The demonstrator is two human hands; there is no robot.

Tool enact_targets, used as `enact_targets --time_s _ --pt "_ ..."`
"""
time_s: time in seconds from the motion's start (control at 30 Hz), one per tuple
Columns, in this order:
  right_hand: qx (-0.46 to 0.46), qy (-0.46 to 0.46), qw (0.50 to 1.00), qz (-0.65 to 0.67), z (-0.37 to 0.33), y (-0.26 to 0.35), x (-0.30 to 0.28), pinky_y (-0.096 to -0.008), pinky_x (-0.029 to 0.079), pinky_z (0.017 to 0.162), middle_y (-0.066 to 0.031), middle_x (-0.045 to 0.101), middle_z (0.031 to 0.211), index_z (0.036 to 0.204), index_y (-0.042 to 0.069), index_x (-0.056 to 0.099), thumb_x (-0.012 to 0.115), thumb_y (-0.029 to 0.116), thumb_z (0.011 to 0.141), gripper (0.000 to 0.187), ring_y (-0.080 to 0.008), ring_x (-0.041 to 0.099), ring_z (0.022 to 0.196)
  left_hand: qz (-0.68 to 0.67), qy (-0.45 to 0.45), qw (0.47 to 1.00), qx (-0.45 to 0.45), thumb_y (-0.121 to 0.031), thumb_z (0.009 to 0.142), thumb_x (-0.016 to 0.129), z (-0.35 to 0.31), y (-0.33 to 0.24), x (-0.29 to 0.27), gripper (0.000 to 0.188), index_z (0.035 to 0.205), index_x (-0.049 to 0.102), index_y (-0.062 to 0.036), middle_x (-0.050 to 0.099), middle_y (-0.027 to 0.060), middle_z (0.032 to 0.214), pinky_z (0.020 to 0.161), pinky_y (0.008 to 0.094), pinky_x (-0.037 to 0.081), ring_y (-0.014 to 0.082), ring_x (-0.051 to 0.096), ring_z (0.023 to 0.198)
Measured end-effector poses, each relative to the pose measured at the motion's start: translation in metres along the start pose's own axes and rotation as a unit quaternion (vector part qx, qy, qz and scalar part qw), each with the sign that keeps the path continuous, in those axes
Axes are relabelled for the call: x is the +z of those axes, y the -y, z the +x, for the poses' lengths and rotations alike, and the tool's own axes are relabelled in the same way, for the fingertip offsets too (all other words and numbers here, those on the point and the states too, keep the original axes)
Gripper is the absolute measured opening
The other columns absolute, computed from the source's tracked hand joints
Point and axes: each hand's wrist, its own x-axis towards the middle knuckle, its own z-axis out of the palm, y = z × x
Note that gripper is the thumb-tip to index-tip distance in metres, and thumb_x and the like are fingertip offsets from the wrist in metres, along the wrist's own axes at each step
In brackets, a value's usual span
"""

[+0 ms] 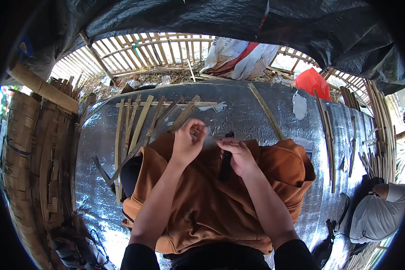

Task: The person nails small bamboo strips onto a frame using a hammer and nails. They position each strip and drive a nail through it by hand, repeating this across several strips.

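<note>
Over my lap lies a brown garment (pixel 198 216), bunched into folds, and both hands are raised above it. My left hand (pixel 190 140) is curled with the fingertips drawn together. Beside those fingertips shows a pale, thin patch, too blurred to name. My right hand (pixel 238 155), a little to the right and lower, is closed around a narrow black stick-like object (pixel 225 165). One end of it pokes out above the thumb and the longer part slants down toward the garment. The two hands are apart, with a small gap between their fingers.
A silvery foil mat (pixel 229 105) surrounds me. Bamboo strips (pixel 141 119) lie ahead to the left, near a dark bent strip (pixel 129 158). A single strip (pixel 266 111) lies ahead right, a red plastic bag (pixel 312 83) beyond. Another person's sleeve (pixel 375 220) is at right.
</note>
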Motion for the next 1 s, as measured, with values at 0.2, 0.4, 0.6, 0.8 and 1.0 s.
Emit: enact_targets --time_s 0.2,0.4,0.6,0.8,1.0 --pt "-0.004 0.000 0.998 -0.062 0.003 0.002 -0.006 -0.0271 0.046 0.070 -0.0004 0.072 0.087 0.096 0.003 0.078 0.087 0.015 0.083 0.020 -0.0085 0.062 0.080 -0.059 0.171 0.983 -0.029 -0.009 0.095 0.073 0.012 -0.014 -0.008 0.016 0.108 0.071 0.0007 0.071 0.0050 0.092 0.075 0.0260 0.054 0.0095 0.066 0.085" --pt "-0.007 0.041 0.992 -0.121 0.005 -0.002 0.004 -0.0274 0.047 0.075 -0.0011 0.072 0.088 0.097 -0.003 0.078 0.084 0.008 0.084 0.018 -0.0081 0.061 0.081 -0.059 0.282 0.953 -0.098 -0.010 0.094 0.075 0.010 0.006 -0.012 0.017 0.103 0.070 0.0033 0.071 0.0043 0.089 0.074 0.0254 0.054 0.0087 0.065 0.081" --pt "-0.049 0.051 0.967 -0.246 0.009 -0.015 -0.003 -0.0258 0.045 0.074 -0.0010 0.072 0.086 0.090 0.000 0.080 0.083 0.008 0.084 0.011 -0.0078 0.055 0.078 -0.019 0.242 0.969 -0.043 -0.010 0.086 0.076 0.002 0.016 -0.011 0.015 0.091 0.073 0.0045 0.075 0.0152 0.081 0.070 0.0337 0.057 0.0199 0.074 0.074" --pt "-0.067 0.034 0.957 -0.279 0.007 -0.012 -0.001 -0.0274 0.046 0.074 -0.0023 0.073 0.084 0.094 0.000 0.081 0.081 0.010 0.083 0.015 -0.0083 0.056 0.078 0.083 0.181 0.980 -0.014 -0.003 0.086 0.072 -0.006 -0.010 -0.003 0.009 0.093 0.075 0.0029 0.074 0.0208 0.083 0.073 0.0413 0.059 0.0341 0.076 0.081" --pt "-0.006 0.015 0.976 -0.217 0.008 -0.014 -0.003 -0.0289 0.050 0.080 -0.0068 0.076 0.092 0.103 -0.005 0.078 0.080 0.007 0.082 0.024 -0.0108 0.065 0.086 0.138 0.125 0.981 0.055 0.000 0.088 0.071 -0.014 -0.005 0.006 0.008 0.095 0.071 0.0017 0.074 0.0210 0.088 0.072 0.0444 0.058 0.0404 0.073 0.082"
